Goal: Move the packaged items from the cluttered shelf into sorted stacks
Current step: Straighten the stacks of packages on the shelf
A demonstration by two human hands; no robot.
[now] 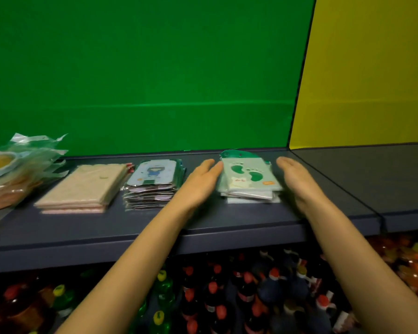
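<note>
Dark shelf (155, 225), footprint stack (250, 180) right of centre, left hand (200, 179) flat with straight fingers at its left edge, right hand (297, 182) likewise flat just beside its right edge, blue stack (152, 182) and beige stack (87, 186) further left, loose bags (22, 169) far left, bottles (227, 297) below

A green back panel (143, 68) fills most of the view. Right of it stands a yellow panel (372, 68). Well below it, drink bottles (247, 295) crowd together, with red, yellow and dark caps.
</note>
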